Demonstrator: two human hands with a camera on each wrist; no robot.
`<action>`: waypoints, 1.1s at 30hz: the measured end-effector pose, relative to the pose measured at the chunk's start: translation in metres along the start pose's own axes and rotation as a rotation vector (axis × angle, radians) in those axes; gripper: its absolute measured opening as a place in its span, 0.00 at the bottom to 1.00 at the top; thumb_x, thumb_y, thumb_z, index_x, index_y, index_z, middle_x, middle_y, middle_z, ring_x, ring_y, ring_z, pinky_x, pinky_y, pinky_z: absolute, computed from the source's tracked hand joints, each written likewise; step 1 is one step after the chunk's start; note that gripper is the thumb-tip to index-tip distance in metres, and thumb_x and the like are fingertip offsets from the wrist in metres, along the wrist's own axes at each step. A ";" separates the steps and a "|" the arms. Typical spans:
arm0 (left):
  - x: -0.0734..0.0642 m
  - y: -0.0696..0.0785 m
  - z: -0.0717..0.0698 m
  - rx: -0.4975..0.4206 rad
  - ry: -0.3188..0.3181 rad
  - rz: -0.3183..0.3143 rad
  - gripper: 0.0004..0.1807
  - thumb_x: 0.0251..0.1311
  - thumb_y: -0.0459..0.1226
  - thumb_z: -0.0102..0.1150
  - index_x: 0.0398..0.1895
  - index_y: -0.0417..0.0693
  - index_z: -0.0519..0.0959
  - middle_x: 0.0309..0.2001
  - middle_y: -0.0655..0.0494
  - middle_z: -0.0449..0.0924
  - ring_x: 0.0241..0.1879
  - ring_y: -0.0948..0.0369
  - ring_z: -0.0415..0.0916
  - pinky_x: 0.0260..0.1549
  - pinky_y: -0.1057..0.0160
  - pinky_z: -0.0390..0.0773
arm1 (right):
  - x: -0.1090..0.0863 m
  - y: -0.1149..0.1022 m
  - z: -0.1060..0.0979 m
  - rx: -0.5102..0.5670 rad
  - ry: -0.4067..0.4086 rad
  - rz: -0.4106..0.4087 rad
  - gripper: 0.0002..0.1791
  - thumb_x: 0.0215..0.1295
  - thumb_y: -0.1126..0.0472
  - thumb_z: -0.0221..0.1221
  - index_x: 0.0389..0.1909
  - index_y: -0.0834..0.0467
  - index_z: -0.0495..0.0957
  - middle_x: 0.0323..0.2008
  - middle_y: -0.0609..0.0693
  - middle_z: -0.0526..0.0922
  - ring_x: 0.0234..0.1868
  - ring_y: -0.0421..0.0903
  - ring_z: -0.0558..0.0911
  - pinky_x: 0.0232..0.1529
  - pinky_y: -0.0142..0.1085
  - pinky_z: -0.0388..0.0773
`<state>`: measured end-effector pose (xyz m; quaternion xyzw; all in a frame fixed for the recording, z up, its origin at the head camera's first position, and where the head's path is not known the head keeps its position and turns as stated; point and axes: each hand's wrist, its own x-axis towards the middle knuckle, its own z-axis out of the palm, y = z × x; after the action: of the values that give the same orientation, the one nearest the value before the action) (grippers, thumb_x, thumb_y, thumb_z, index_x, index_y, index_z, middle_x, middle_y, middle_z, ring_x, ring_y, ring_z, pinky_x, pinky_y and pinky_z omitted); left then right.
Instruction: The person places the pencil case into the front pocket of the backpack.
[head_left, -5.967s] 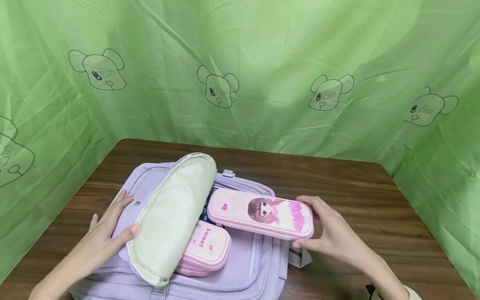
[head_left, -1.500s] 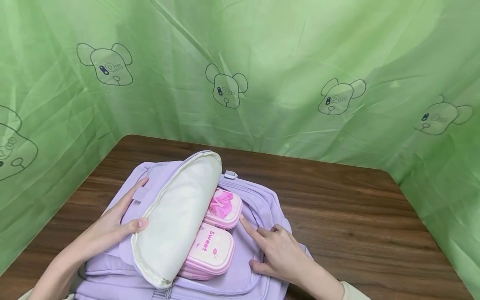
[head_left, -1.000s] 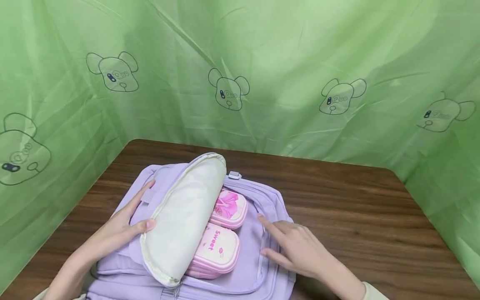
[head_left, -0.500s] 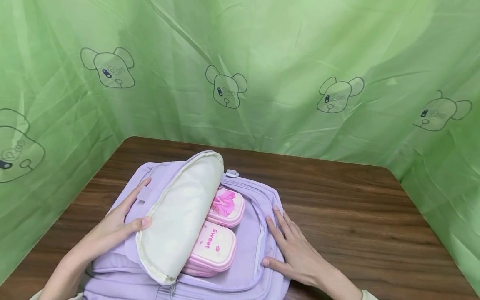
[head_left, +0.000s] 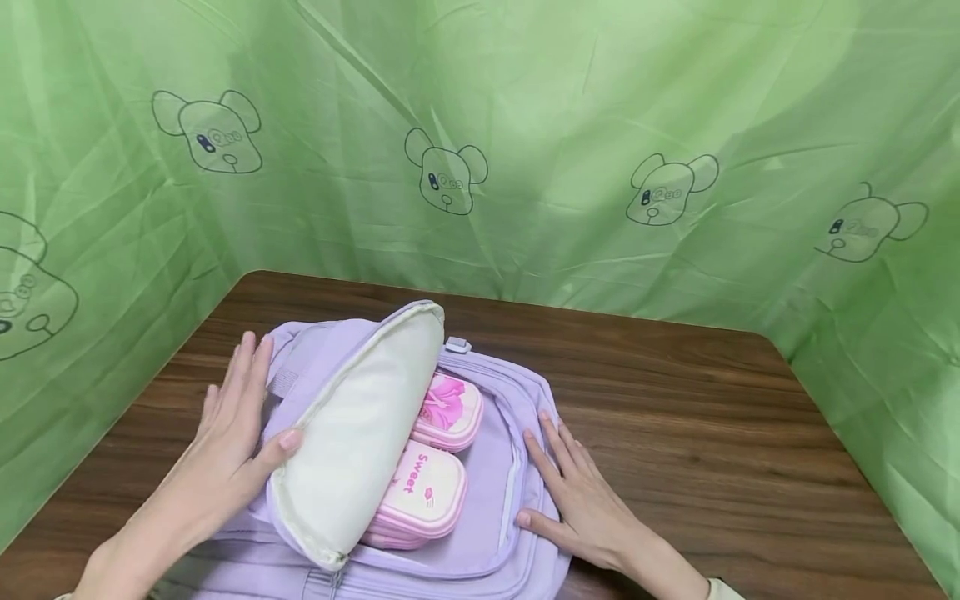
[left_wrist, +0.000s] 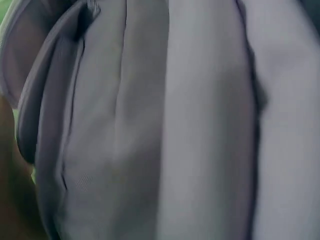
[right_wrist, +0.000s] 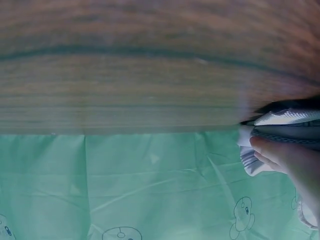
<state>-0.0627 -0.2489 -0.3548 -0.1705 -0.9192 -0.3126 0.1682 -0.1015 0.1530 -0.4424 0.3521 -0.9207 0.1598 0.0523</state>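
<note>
A lavender backpack (head_left: 483, 512) lies on the table with its front pocket unzipped and the pale-lined flap (head_left: 360, 433) folded back to the left. Two pink pencil cases stick out from under the flap: one with a pink dress print (head_left: 452, 408), and below it one marked "Sweet" (head_left: 429, 490). Their left ends are hidden by the flap. My left hand (head_left: 228, 442) is at the flap's left side, fingers straight and thumb touching its edge. Fingers spread, my right hand (head_left: 585, 496) rests on the backpack's right side. Purple-grey fabric (left_wrist: 140, 120) fills the left wrist view.
The backpack lies on a dark wooden table (head_left: 720, 442). Green cloth (head_left: 555, 150) with bear-head drawings hangs around the back and sides. A small strap buckle (head_left: 457, 344) lies at the bag's upper edge.
The dress-print pencil case, earlier gripped by my right hand, now sits in the pocket. My right hand has let go and settled on the bag's side. My left fingers have straightened.
</note>
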 end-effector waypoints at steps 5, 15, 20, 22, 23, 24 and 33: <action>0.013 0.031 0.001 0.080 0.005 0.132 0.41 0.65 0.62 0.33 0.74 0.49 0.42 0.74 0.49 0.30 0.71 0.49 0.30 0.62 0.42 0.25 | -0.001 -0.002 -0.002 0.015 -0.005 0.018 0.48 0.59 0.35 0.53 0.73 0.56 0.48 0.73 0.57 0.38 0.71 0.59 0.42 0.59 0.63 0.52; 0.021 0.093 0.029 0.148 -0.150 0.258 0.38 0.63 0.51 0.45 0.74 0.54 0.46 0.73 0.56 0.41 0.71 0.55 0.41 0.63 0.39 0.40 | -0.003 0.000 -0.001 -0.001 -0.010 0.012 0.47 0.60 0.34 0.51 0.73 0.55 0.47 0.73 0.56 0.37 0.71 0.58 0.41 0.60 0.62 0.52; 0.019 0.107 0.048 0.177 -0.147 0.283 0.40 0.61 0.50 0.48 0.74 0.53 0.47 0.72 0.57 0.48 0.70 0.58 0.45 0.59 0.33 0.37 | -0.003 -0.001 -0.001 -0.002 -0.009 -0.001 0.46 0.61 0.35 0.51 0.72 0.56 0.49 0.73 0.57 0.39 0.71 0.59 0.42 0.60 0.62 0.53; 0.018 0.110 0.056 0.189 -0.141 0.292 0.40 0.60 0.51 0.48 0.73 0.52 0.49 0.72 0.57 0.50 0.70 0.59 0.46 0.59 0.32 0.36 | -0.003 -0.002 -0.001 0.002 -0.012 0.001 0.46 0.61 0.35 0.51 0.72 0.56 0.49 0.73 0.57 0.39 0.71 0.59 0.42 0.60 0.62 0.53; 0.017 0.112 0.061 0.191 -0.142 0.292 0.40 0.60 0.52 0.48 0.73 0.52 0.49 0.72 0.57 0.50 0.70 0.59 0.46 0.59 0.33 0.36 | -0.003 -0.002 -0.001 0.004 -0.015 0.005 0.46 0.61 0.35 0.51 0.72 0.57 0.49 0.73 0.57 0.39 0.71 0.59 0.42 0.60 0.62 0.53; 0.017 0.113 0.065 0.197 -0.145 0.291 0.40 0.60 0.52 0.48 0.73 0.51 0.49 0.71 0.56 0.50 0.70 0.59 0.45 0.60 0.34 0.36 | -0.003 -0.002 -0.002 0.005 -0.020 0.009 0.46 0.61 0.34 0.50 0.72 0.57 0.49 0.73 0.57 0.38 0.71 0.59 0.42 0.60 0.62 0.52; 0.012 0.121 0.098 0.310 -0.145 0.286 0.40 0.54 0.56 0.52 0.68 0.47 0.62 0.68 0.44 0.57 0.70 0.54 0.46 0.63 0.40 0.43 | -0.003 -0.002 -0.003 0.001 -0.026 0.018 0.46 0.61 0.35 0.50 0.72 0.57 0.49 0.73 0.57 0.37 0.71 0.59 0.41 0.61 0.61 0.51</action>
<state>-0.0428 -0.0937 -0.3604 -0.2933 -0.9324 -0.1274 0.1684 -0.0974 0.1544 -0.4397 0.3458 -0.9244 0.1561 0.0390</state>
